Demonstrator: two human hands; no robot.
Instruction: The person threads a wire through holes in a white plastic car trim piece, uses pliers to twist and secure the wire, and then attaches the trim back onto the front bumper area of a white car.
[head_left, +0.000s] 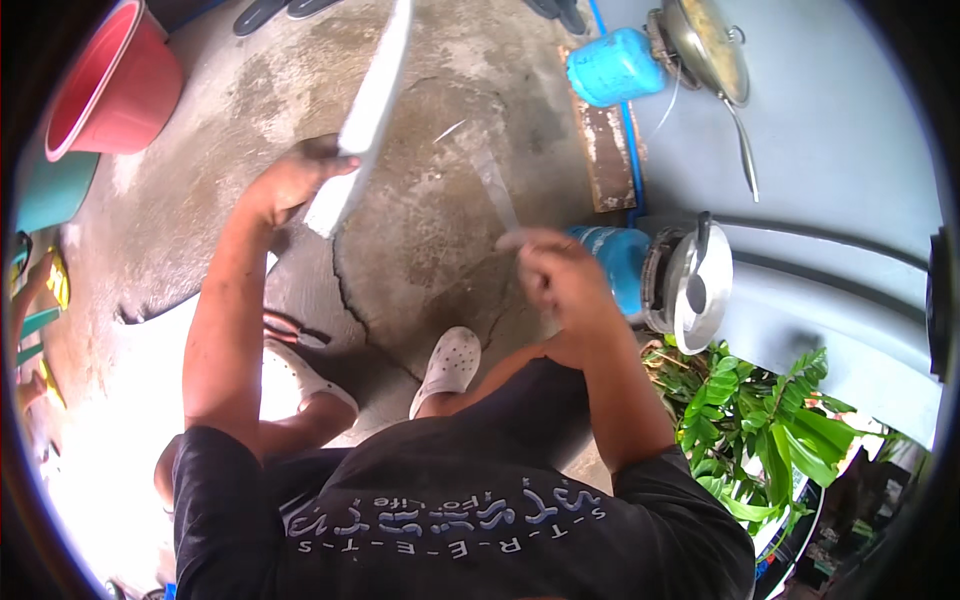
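My left hand (292, 183) grips a long white strip (370, 95), held up at a slant left of the middle. My right hand (555, 270) is closed on the handle end of a thin blade (492, 180), smeared by motion, that points up toward the strip without visibly touching it. A thin white sliver (449, 131) lies on the concrete floor (420, 240) beyond the blade. Pliers (300, 331) with orange and black handles lie by my left foot.
Two blue gas canisters (610, 65) (610, 270) stand right, with pans (725, 50) (703, 285) on burners, beside a grey surface (820, 130). Plants (760, 430) sit lower right. A red bucket (140, 90) and teal container (55, 190) stand left. A person's foot (50, 275) shows far left.
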